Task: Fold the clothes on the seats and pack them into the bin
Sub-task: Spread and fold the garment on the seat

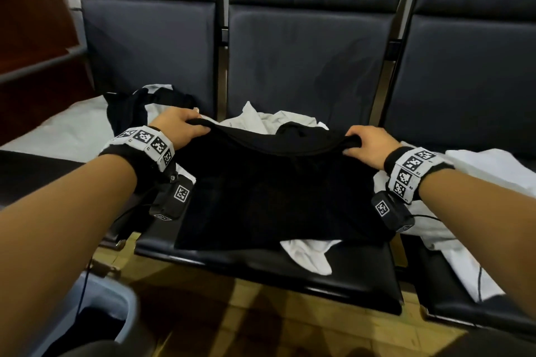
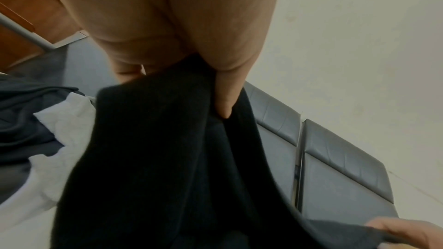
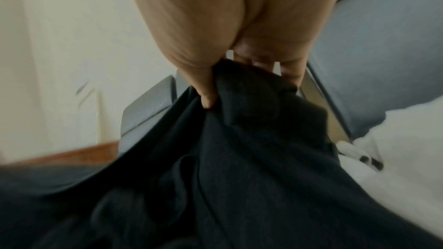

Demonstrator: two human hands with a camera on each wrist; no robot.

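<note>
A black garment [image 1: 275, 191] lies spread over the middle seat [image 1: 342, 275], its far edge lifted. My left hand [image 1: 181, 127] grips its far left corner, thumb on top; in the left wrist view the left hand [image 2: 182, 44] pinches the black garment [image 2: 155, 168]. My right hand [image 1: 368, 143] grips the far right corner, and in the right wrist view the right hand [image 3: 223, 44] bunches the black garment [image 3: 239, 168] in its fingers. A blue-grey bin [image 1: 116, 307] stands on the floor at the lower left.
White clothes [image 1: 278, 119] lie under and behind the black one. More white cloth [image 1: 452, 229] covers the right seat, and a dark and white pile [image 1: 139, 107] sits on the left seat. Padded backrests [image 1: 304, 61] rise behind. The floor [image 1: 261, 322] is wood.
</note>
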